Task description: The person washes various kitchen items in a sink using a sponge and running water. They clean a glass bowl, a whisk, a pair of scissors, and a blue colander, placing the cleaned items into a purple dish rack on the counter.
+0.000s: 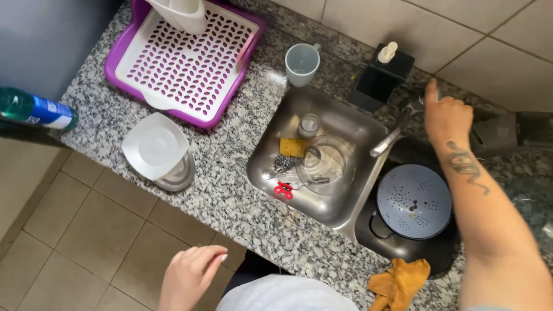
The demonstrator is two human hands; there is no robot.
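Granite counter, right hand [446, 118] fingers around tap [403, 118] (left hand [190, 273] loosely curled, empty).

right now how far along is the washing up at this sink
Barely begun, it seems. Done: only a white jug stands in the purple drying rack. In hand: the right hand is on the tap; I see no water running; the left hand hangs free. Left: a glass lid, a jar, a sponge and steel wool lie in the sink.

Purple drying rack [124, 43], grey mug [302, 62], orange cloth [398, 282] on granite counter [230, 190]
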